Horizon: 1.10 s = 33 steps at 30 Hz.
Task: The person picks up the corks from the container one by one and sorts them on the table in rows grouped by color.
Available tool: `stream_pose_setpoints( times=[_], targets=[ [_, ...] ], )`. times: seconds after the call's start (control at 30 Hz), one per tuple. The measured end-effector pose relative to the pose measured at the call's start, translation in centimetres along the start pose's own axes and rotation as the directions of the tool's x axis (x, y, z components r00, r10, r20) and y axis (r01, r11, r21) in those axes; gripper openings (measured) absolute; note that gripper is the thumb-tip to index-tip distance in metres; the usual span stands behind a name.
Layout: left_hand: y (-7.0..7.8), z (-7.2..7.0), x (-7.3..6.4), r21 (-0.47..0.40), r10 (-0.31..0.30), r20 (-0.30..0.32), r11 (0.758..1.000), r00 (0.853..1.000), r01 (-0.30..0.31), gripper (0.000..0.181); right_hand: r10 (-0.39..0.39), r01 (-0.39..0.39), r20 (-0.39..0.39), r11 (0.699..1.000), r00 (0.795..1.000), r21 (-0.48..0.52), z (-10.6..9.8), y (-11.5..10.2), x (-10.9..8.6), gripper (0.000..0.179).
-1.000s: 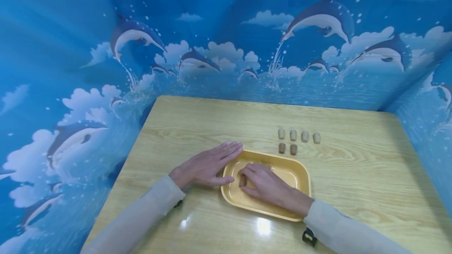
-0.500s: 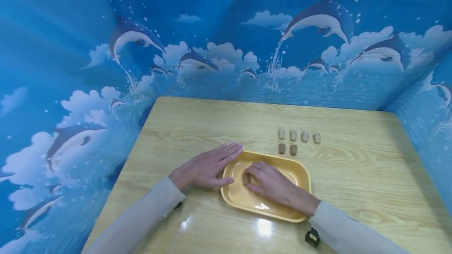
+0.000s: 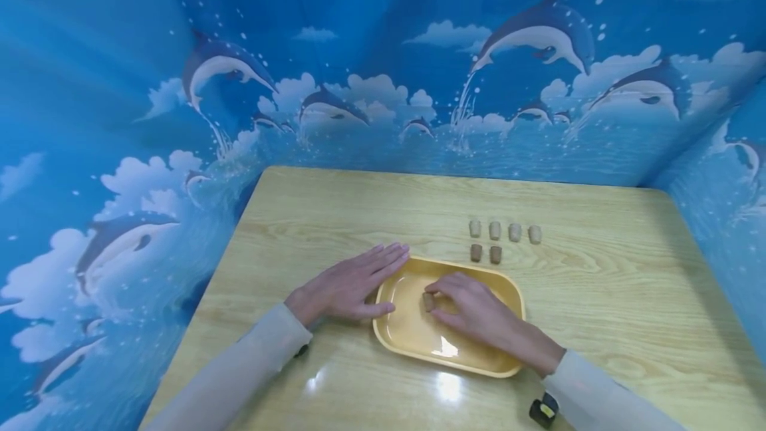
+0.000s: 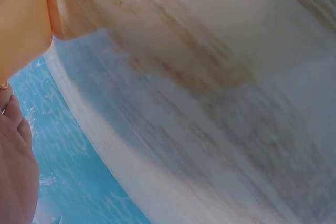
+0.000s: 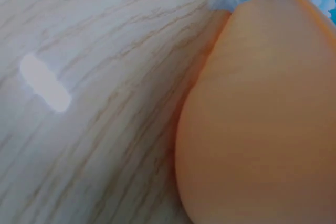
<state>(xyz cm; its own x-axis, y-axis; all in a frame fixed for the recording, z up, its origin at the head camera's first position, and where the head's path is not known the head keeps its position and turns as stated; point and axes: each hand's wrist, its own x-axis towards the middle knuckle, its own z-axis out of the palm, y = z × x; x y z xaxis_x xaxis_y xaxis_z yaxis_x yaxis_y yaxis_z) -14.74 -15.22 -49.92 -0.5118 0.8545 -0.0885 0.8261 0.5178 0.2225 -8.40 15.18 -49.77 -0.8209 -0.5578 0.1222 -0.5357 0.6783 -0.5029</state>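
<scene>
A yellow oblong tray (image 3: 413,344) stands on the table, its outer wall (image 5: 257,124) filling much of the right wrist view. My left hand (image 3: 353,285) rests at its left end, fingers straight along the rim and thumb reaching over the edge. In the left wrist view, part of the left hand (image 4: 16,166) shows below the tray wall (image 4: 21,19). Inside the tray, my right hand (image 3: 475,308) pinches a small brown cork-like piece (image 3: 428,302) between thumb and fingers. Whatever lies under that palm is hidden.
Behind the tray, several light tapered pieces (image 3: 495,230) stand in a row, with two darker ones (image 3: 476,253) in front of them. The wood-grain table (image 3: 335,211) ends at a blue dolphin-printed curtain (image 3: 383,52).
My right hand has drawn the brown piece rightward across the tray, away from its left end. A piece partly seen behind that hand earlier no longer shows. My left hand has stayed put.
</scene>
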Motion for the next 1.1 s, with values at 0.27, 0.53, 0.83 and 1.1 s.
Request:
stream_pose_setpoints(
  times=[0.27, 0.53, 0.83, 1.1],
  targets=[
    [0.0, 0.0, -0.1, -0.002, -0.006, 0.000, 1.000, 1.000, 0.006, 0.092, 0.008, -0.007, -0.074, 1.000, 0.997, 0.026, -1.6, 0.2, -0.7, 0.038],
    [0.1, -0.1, -0.1, -0.011, -0.001, -0.008, 1.000, 1.000, 0.001, 0.092, -0.011, 0.016, -0.166, 0.999, 0.986, 0.032, -3.3, 0.5, -1.3, 0.036],
    [0.0, 0.0, 0.0, -0.016, -0.005, 0.001, 1.000, 1.000, 0.005, 0.092, 0.052, -0.047, -0.219, 0.998, 0.974, 0.032, -5.3, 1.1, -1.7, 0.039],
    [0.0, -0.1, 0.0, -0.017, -0.010, 0.008, 1.000, 1.000, 0.010, 0.093, 0.093, -0.090, -0.252, 0.996, 0.963, 0.023, -6.9, 2.6, -1.9, 0.043]
  ],
)
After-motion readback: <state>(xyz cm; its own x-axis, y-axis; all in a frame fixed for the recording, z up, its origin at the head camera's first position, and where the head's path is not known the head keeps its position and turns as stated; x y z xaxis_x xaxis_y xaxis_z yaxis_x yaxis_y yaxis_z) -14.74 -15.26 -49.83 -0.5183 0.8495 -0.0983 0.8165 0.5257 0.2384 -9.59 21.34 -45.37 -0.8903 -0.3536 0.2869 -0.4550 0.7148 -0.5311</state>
